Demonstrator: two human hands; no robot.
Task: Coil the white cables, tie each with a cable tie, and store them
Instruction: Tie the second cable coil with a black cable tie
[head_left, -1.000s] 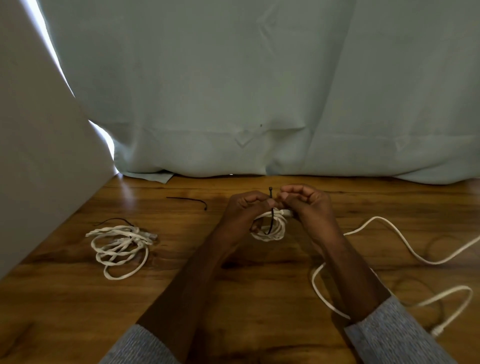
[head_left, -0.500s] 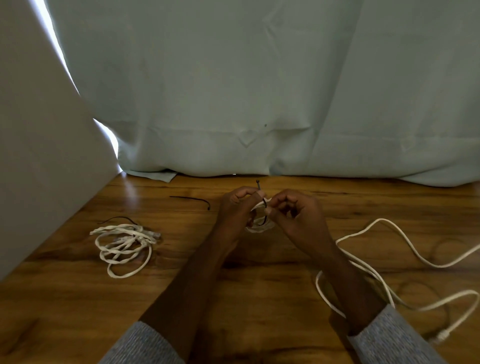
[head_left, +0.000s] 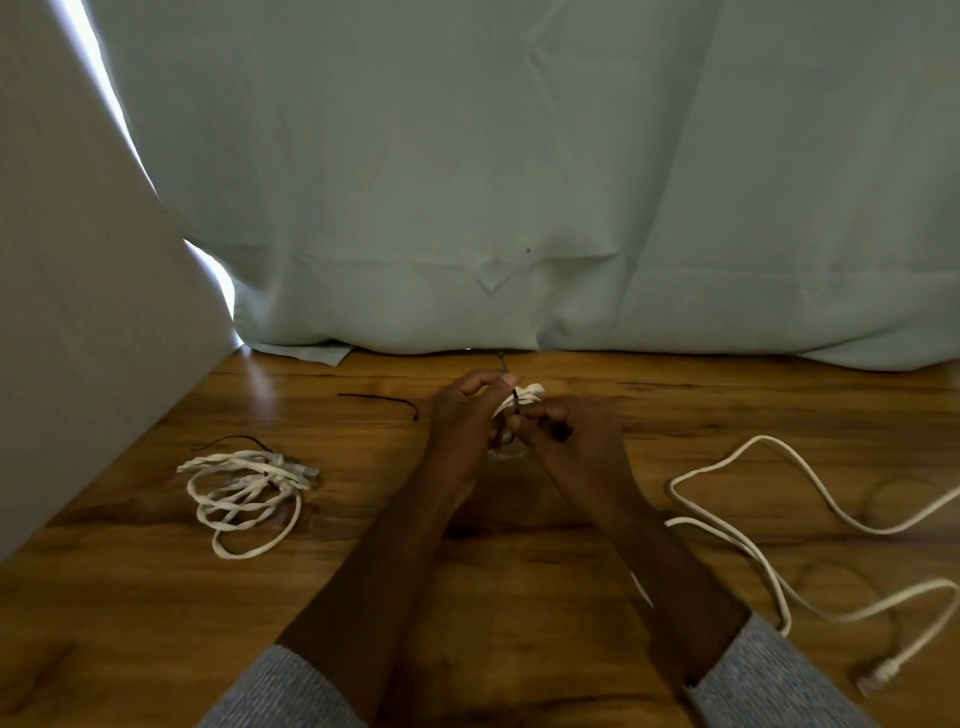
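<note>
Hands meet over the middle of the tabletop (head_left: 519, 597), raised a little above the wood so the small white coil (head_left: 527, 396) hangs free and a tie can pass all the way round it. The left hand (head_left: 467, 421) has its fingers curled round the coil and its thumb pressed to the black cable tie (head_left: 511, 395), whose head end pokes up past the knuckles; that grip seems meant to keep the loops from springing apart. The right hand (head_left: 566, 441) pinches something at the lower part of the tie (most likely the tail, though the fingers hide it), apparently to draw it tight. A finished bundle (head_left: 244, 488) lies well to the left with its own dark tie trailing from it, parked out of the way, and a spare tie (head_left: 382, 399) waits on the wood between that bundle and the hands. To the right a loose cable (head_left: 779, 561) sprawls in open loops with its plug (head_left: 878, 675) near the front edge, not yet coiled. Against the picture a second back, the coil has turned and bunched: then it hung as an open ring below the knuckles, with the tie upright between the two hands, while now it sits higher and the right hand has dropped lower and nearer. The loose cable's loops have also shifted slightly.
</note>
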